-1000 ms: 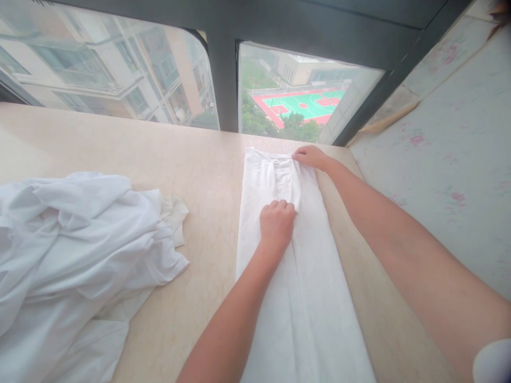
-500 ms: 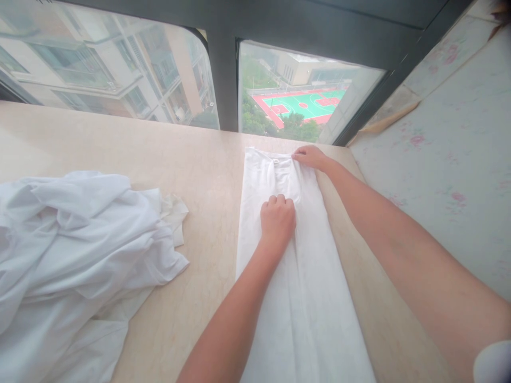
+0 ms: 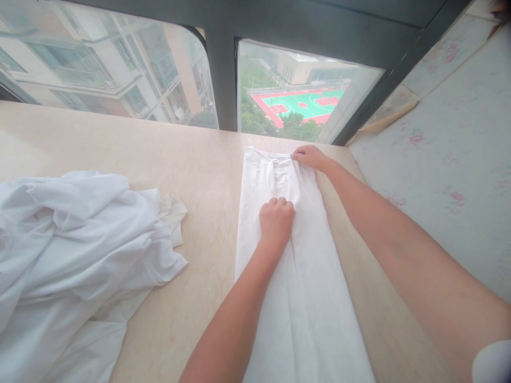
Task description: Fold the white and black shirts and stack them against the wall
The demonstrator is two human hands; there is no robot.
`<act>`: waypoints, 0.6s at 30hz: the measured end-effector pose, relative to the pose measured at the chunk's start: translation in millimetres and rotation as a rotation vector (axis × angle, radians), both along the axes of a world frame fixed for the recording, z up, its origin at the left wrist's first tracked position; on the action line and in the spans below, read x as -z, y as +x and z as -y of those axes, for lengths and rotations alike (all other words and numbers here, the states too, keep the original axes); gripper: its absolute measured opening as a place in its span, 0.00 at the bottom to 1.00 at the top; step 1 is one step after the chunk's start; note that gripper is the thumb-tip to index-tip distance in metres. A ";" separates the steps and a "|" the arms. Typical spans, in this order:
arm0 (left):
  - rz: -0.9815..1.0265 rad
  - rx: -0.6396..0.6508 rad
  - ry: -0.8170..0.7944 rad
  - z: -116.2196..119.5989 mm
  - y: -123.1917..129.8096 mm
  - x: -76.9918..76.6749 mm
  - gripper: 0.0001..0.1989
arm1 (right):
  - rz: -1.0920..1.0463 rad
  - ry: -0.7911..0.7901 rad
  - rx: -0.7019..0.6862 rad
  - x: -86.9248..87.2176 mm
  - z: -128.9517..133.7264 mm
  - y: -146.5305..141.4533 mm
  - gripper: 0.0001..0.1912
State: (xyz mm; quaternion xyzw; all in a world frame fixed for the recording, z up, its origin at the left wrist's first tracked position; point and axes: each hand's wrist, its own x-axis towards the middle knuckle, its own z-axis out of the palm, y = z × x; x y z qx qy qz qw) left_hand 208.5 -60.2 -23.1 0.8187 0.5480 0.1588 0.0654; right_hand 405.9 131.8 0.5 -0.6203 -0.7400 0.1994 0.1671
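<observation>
A long white garment (image 3: 319,276) lies folded into a narrow strip on the pale stone-like surface, running from near the window towards me. At its far end, my right hand (image 3: 310,157) pinches the top edge near the right corner. Lower down, my left hand (image 3: 277,222) is closed over the middle of the cloth, knuckles up. The left fingertips are hidden beneath that hand. Between the two hands, the fabric is gathered in small creases below the top edge.
A crumpled heap of white cloth (image 3: 88,234) lies on the left of the pale surface (image 3: 203,213). Dark window frames (image 3: 227,80) border the far side. To the right stands a wall with flowered paper (image 3: 451,154), its edge peeling near the window.
The left hand has shifted very slightly towards me on the cloth. The right hand keeps its pinch on the top edge, and the garment lies as before.
</observation>
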 end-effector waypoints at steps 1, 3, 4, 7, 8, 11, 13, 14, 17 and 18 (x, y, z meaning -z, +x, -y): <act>0.003 -0.001 0.002 -0.2 -0.1 0.6 0.07 | 0.006 -0.001 0.005 -0.6 0.6 -0.4 0.15; 0.009 -0.007 0.009 -0.6 -0.2 2.0 0.07 | 0.017 -0.006 0.019 -1.5 1.6 -0.9 0.15; 0.012 -0.011 0.012 -0.8 -0.2 2.7 0.07 | 0.022 -0.009 0.026 -1.8 1.9 -1.1 0.16; 0.019 -0.025 0.023 -1.2 -0.1 4.5 0.07 | 0.023 -0.006 0.026 -1.4 2.0 -0.8 0.17; 0.022 -0.029 0.030 -1.2 -0.1 5.1 0.07 | 0.023 -0.002 0.024 -1.0 1.6 -0.5 0.17; 0.028 -0.036 0.062 -1.4 0.0 6.4 0.07 | 0.034 0.007 0.022 0.6 -0.4 0.3 0.17; 0.026 -0.035 0.074 -1.5 0.0 7.0 0.07 | 0.053 0.008 0.022 1.9 -2.4 0.3 0.16; 0.023 -0.035 0.077 -1.6 -0.1 7.1 0.06 | 0.063 0.006 0.020 2.7 -3.5 0.1 0.16; 0.012 -0.033 0.076 -1.5 -0.4 7.0 0.06 | 0.096 0.002 0.023 5.5 -7.0 -1.1 0.17; 0.010 -0.032 0.075 -1.4 -0.5 6.7 0.06 | 0.106 0.008 0.024 6.6 -8.1 -1.4 0.17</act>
